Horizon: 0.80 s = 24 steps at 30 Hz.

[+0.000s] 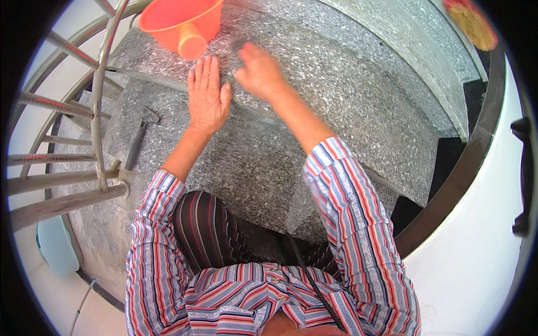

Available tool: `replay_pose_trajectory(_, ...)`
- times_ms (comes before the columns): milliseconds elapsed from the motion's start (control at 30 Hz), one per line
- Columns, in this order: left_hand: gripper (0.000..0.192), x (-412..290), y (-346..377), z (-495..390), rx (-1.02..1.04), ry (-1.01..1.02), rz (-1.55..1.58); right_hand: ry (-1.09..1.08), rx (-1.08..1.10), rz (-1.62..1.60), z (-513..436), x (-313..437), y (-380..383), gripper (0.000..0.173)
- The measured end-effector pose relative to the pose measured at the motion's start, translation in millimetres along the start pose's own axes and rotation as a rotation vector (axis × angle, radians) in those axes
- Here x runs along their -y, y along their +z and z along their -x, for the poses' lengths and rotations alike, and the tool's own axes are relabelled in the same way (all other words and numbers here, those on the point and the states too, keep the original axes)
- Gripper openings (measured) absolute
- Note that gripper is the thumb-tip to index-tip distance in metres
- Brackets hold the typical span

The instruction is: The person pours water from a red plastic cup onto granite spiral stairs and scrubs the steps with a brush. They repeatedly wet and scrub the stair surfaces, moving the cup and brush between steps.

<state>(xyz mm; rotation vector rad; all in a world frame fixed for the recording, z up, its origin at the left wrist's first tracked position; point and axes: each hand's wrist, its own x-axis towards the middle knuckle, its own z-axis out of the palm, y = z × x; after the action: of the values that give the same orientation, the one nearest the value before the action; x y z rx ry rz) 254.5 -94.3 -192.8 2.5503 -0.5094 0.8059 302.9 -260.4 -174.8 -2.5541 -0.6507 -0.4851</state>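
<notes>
My left hand [207, 101] rests flat on the front edge of a speckled grey granite step [336, 84], palm down and holding nothing. Just beyond its fingertips is an orange plastic dipper [168, 31], its stubby round handle turned towards me. To the right, my right hand [261, 72] is curled over the same step, blurred. A small dark object [238, 44] shows at its fingers; blur hides what it is. On the tread below, left of my left hand, lies a scraper [136, 140] with a dark handle and a metal blade.
Stainless steel railings [101, 96] curve along the left. A light blue plastic basin [56, 245] is at the lower left. More granite steps [420, 54] rise at the upper right, where a red brush with yellowish bristles [473, 27] shows. A white wall [470, 252] borders the right.
</notes>
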Motion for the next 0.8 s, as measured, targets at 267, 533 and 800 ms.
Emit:
replay_pose_trajectory(267, 0.054, 4, -3, 12, 0.004, 0.026, 0.013, 0.163, 0.115, 0.058, 25, -52, -95, 0.042)
replay_pose_trajectory(533, 0.054, 1, 4, 11, -0.055, -0.005, 0.061, 0.031, 0.067, 0.023, 14, -20, -28, 0.04)
replay_pose_trajectory(800, 0.053, 6, 0, 15, -0.053, 0.031, 0.08, -0.079, 0.188, 0.139, -13, -30, -54, 0.038)
